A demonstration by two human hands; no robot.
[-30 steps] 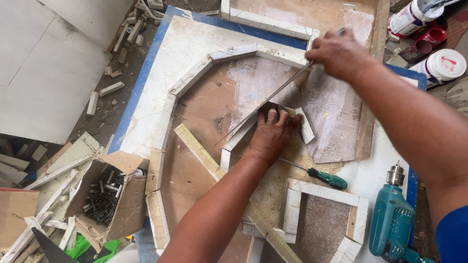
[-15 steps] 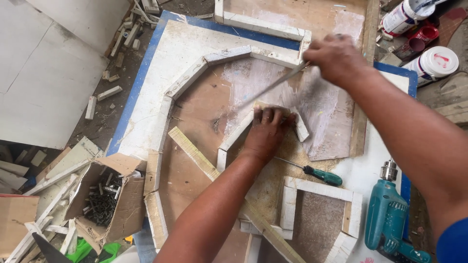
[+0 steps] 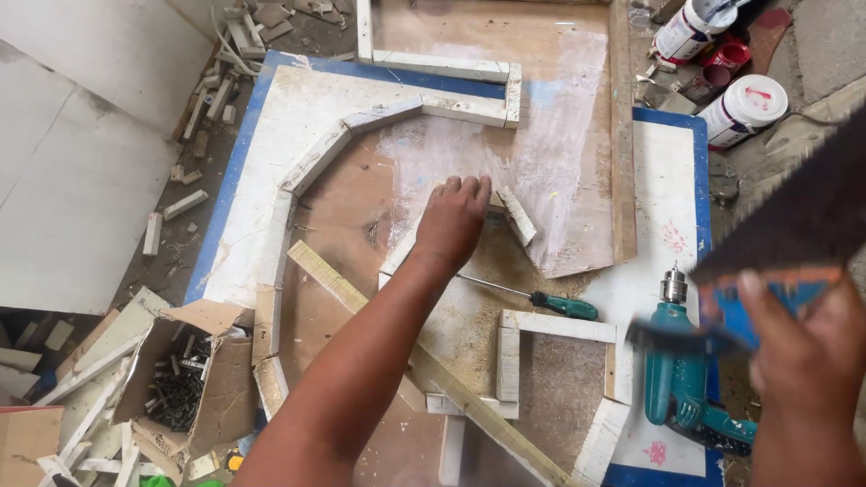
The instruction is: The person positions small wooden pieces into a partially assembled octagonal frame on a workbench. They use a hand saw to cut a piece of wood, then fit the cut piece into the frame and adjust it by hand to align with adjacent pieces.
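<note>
A big white board with a blue edge (image 3: 271,153) lay across the floor, and on it sat a brown sheet of plywood (image 3: 361,207). A curved frame of white wood strips (image 3: 311,162) arched over the far left part of the plywood. The left hand (image 3: 456,221) pressed flat, fingers spread, on a white wood strip (image 3: 516,215) in the middle of the plywood. Near and to the right, the right hand (image 3: 807,347) was closed around the blue handle of a handsaw (image 3: 794,216), blurred, its dark blade rising toward the far right. Beside it lay a teal drill (image 3: 672,379). A green-handled screwdriver (image 3: 541,299) lay just near the left wrist. A cardboard box of screws (image 3: 180,388) stood near left.
</note>
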